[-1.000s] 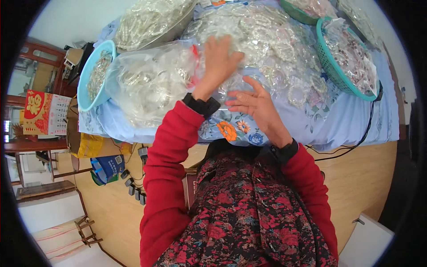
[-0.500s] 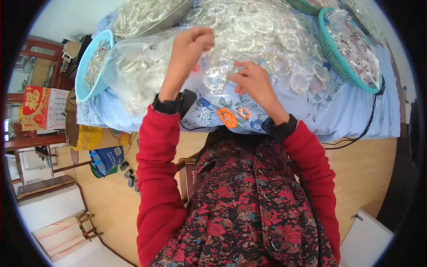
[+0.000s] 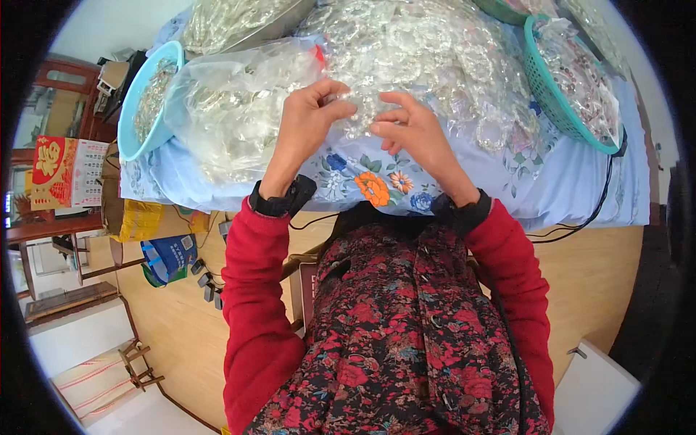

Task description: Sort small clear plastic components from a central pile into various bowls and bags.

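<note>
Both of my hands are raised over the near side of the table, a short gap apart. Between them is a small clear plastic packet (image 3: 359, 117) with shiny beads, hard to tell from the heap behind it. My left hand (image 3: 308, 123) is bent, thumb and forefinger closing at the packet's left side. My right hand (image 3: 415, 134) has its thumb and curled fingers at the right side, the forefinger reaching above. Behind them spreads a large heap of clear-bagged bead strings (image 3: 435, 58). Left of my left hand lies a big clear plastic bag (image 3: 232, 109) full of similar pieces.
A light-blue basin (image 3: 129, 119) with beads stands at the table's left. On the right is a green basket (image 3: 554, 90) of bagged dark-red beads. A metal pan (image 3: 279, 27) sits at the back. Black cable (image 3: 605, 188) hangs over the flowered tablecloth's (image 3: 493, 185) right front edge.
My left hand has come down and nearer to my right hand, from above the heap to the packet. A red spot on the big bag now shows. My right hand has barely shifted.
</note>
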Available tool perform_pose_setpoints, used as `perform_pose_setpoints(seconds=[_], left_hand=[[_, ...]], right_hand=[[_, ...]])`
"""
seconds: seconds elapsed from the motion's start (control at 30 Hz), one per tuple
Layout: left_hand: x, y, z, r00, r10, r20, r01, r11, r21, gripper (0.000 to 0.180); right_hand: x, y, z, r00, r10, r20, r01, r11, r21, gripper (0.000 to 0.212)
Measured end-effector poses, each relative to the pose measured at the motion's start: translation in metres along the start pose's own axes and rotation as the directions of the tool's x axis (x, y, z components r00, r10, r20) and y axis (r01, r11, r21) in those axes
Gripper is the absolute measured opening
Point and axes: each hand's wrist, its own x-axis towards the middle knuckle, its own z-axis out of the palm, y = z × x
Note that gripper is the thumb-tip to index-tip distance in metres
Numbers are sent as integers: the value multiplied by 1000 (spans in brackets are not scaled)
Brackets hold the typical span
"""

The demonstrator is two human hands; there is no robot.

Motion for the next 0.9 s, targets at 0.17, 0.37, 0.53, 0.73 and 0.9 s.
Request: perform_pose_setpoints(seconds=[0.17, 0.37, 0.53, 0.73, 0.9], left_hand=[[5, 20, 3, 989, -151, 2, 142, 926, -350, 18], [16, 25, -1, 955, -216, 202, 285, 853, -437, 14], [34, 42, -1, 954, -287, 86, 282, 762, -583, 12], [111, 31, -55, 982, -94, -166, -61, 672, -738, 10], [151, 52, -72, 903, -112, -416, -290, 555, -780, 15]], right_hand=[[2, -8, -18, 979, 175, 101, -192, 961, 200, 24], [6, -12, -36, 990, 71, -124, -38, 966, 255, 18], [0, -25, -48, 944, 129, -305, -13, 935, 355, 20], [-11, -21, -55, 962, 92, -255, 4, 936, 353, 20], [-14, -13, -56, 964, 112, -242, -15, 928, 371, 19]])
